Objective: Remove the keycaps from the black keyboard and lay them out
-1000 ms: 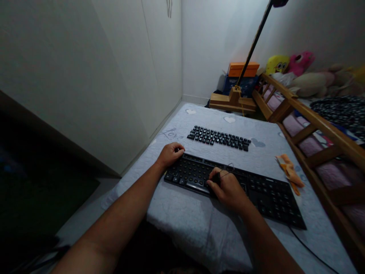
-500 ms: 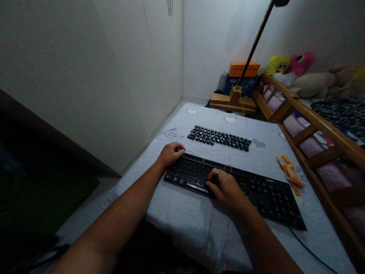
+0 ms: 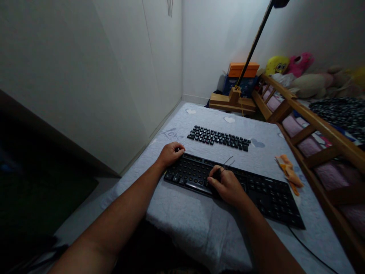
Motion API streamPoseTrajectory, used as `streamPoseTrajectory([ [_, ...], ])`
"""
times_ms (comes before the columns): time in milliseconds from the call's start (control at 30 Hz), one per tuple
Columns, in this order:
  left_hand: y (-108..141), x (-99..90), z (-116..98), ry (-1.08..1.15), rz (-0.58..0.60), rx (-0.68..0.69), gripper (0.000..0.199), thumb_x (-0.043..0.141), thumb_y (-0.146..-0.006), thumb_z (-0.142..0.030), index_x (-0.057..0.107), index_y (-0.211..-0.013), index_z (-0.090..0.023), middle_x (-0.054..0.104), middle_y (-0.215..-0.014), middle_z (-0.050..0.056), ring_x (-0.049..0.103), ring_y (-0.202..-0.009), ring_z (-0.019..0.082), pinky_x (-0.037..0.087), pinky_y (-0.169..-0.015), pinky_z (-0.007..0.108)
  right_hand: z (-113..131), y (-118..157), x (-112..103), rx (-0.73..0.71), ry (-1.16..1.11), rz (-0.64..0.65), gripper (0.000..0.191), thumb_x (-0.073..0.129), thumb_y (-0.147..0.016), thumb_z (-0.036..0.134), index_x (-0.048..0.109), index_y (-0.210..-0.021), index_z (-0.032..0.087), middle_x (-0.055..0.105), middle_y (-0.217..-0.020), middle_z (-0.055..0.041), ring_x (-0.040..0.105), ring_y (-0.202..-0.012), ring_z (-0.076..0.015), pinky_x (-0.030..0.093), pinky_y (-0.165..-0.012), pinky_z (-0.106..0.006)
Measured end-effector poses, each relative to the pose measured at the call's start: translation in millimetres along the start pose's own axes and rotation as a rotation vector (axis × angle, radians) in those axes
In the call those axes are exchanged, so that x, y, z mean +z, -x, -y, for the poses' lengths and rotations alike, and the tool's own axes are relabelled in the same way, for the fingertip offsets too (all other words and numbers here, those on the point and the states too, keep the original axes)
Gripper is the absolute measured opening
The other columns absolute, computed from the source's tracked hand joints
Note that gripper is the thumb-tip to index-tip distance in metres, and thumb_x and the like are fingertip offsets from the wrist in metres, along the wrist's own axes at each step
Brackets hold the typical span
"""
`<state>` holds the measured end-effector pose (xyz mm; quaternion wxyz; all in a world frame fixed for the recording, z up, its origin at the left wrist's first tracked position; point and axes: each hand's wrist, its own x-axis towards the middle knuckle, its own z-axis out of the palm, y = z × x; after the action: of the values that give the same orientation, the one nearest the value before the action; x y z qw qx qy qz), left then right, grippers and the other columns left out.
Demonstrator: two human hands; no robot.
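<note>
A black keyboard lies on the cloth-covered table, most of its letter keycaps off and bare round switches showing. The space bar and the keys at its right end are on it. My left hand is closed around its far left corner. Over the middle of the keyboard, my right hand is closed on a keycap puller with a dark handle and two thin wires sticking out beyond the fingers. Whether a keycap is in that hand is hidden. Behind the keyboard, loose black keycaps lie in rows.
An orange cloth-like item lies beyond the keyboard's right end. The keyboard cable runs off the near right. A wooden bed rail borders the right side, and a pale cabinet the left. A lamp stand is behind.
My right hand has turned slightly and shifted a little right, and the puller's wires now point up and away. My left hand and the loose keycaps have stayed put.
</note>
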<state>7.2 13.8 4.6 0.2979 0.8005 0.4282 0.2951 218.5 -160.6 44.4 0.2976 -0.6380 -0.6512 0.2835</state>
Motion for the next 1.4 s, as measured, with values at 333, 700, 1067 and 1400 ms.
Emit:
streamPoseTrajectory([
  [333, 0.8, 0.0, -0.6, 0.009, -0.003, -0.005, 0.022, 0.056, -0.078, -0.031, 0.071, -0.082, -0.016, 0.07, -0.083, 0.003, 0.063, -0.077, 0.017, 0.048, -0.074, 0.029, -3.8, -8.7, -4.6, 0.025, -0.09, 0.059, 0.009, 0.056, -0.083, 0.029, 0.057, -0.08, 0.02, 0.06, -0.066, 0.0013, 0.054, -0.061, -0.0147, 0.039, -0.058, -0.026],
  [700, 0.5, -1.7, -0.3, 0.006, -0.015, 0.018, 0.019, 0.057, -0.078, -0.029, 0.071, -0.082, -0.017, 0.069, -0.083, 0.003, 0.061, -0.075, 0.017, 0.049, -0.074, 0.03, -5.9, -6.1, -7.3, 0.031, -0.204, -0.007, 0.012, 0.058, -0.082, 0.032, 0.057, -0.08, 0.02, 0.062, -0.068, -0.0002, 0.057, -0.064, -0.0156, 0.043, -0.061, -0.026],
  [1067, 17.7, -15.3, -44.9, -0.156, -0.048, 0.416, 0.016, 0.066, -0.082, -0.027, 0.071, -0.095, -0.02, 0.069, -0.108, 0.006, 0.057, -0.106, 0.023, 0.04, -0.099, 0.042, -0.1, -2.5, -1.6, -0.045, -0.093, -0.22, 0.011, 0.056, -0.086, 0.03, 0.057, -0.083, 0.021, 0.059, -0.066, 0.0009, 0.055, -0.058, -0.0145, 0.041, -0.057, -0.026],
  [1400, 27.1, 3.3, -90.3, -0.233, 0.348, 0.522, 0.033, 0.076, -0.075, -0.036, 0.071, -0.104, -0.023, 0.067, -0.111, 0.005, 0.052, -0.108, 0.027, 0.039, -0.095, 0.042, 0.2, -0.6, -1.8, -0.111, -0.055, -0.285, 0.009, 0.057, -0.087, 0.028, 0.058, -0.082, 0.021, 0.06, -0.07, -0.0004, 0.055, -0.063, -0.0152, 0.042, -0.061, -0.027],
])
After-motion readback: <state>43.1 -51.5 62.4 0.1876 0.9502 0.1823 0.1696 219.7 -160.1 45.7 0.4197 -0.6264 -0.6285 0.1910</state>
